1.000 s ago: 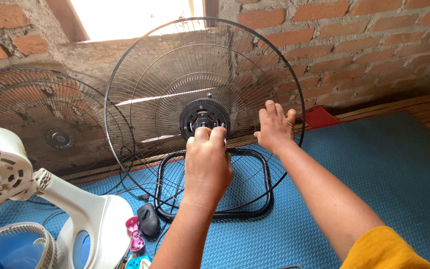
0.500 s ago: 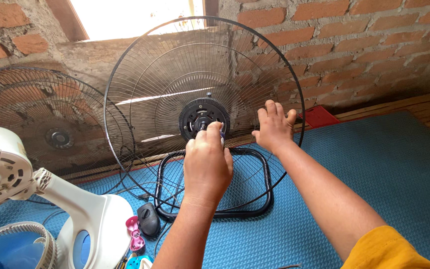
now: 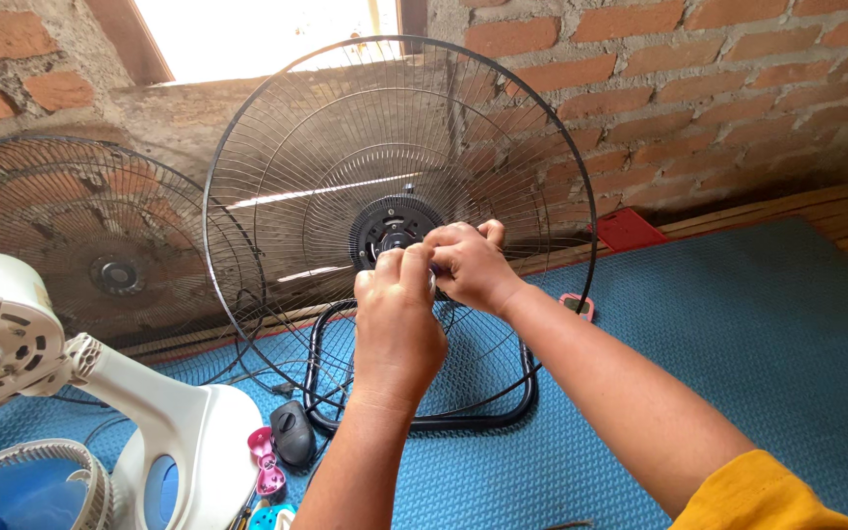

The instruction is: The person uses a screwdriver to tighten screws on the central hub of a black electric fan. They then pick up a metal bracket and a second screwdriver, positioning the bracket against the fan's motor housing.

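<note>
Black wire fan guard (image 3: pixel 345 147): large round grille of thin radial spokes with concentric rings, standing upright near far edge of blue mat (image 3: pixel 787 344), close before brick wall. Round black hub (image 3: pixel 385 228) at centre, partly hidden by fingers. Lower part of guard meets black tubular base frame (image 3: pixel 517 397) lying flat on mat.

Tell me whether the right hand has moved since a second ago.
Yes. The right hand has moved left off the grille's wires, onto the black hub beside the left hand.
</note>
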